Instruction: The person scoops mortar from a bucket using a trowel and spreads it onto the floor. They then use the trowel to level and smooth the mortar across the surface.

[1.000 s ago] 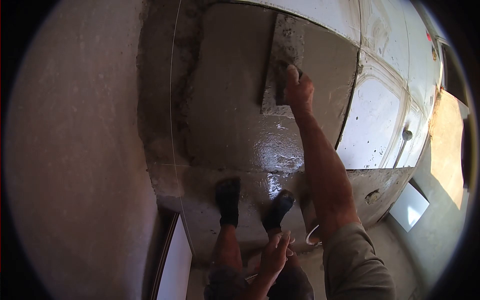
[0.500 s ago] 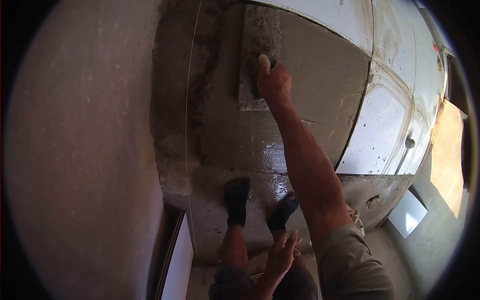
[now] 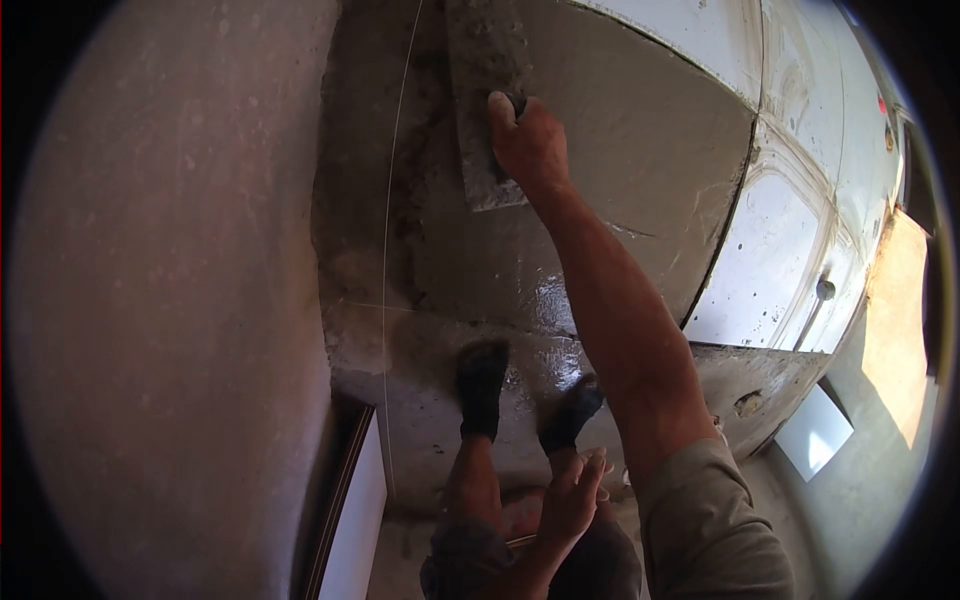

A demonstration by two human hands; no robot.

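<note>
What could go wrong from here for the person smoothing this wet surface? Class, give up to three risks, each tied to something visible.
1. The right foot stands beside the glossy wet patch; a slip or a footprint seems possible.
2. The right hand stretches far forward with the trowel while the left hand grips nothing; balance could go.
3. The thin string runs just left of the trowel; a wide sweep might snag it.

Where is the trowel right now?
In the head view, the trowel is top centre, gripped by the right hand, flat on the grey cement, left of the white door.
</note>
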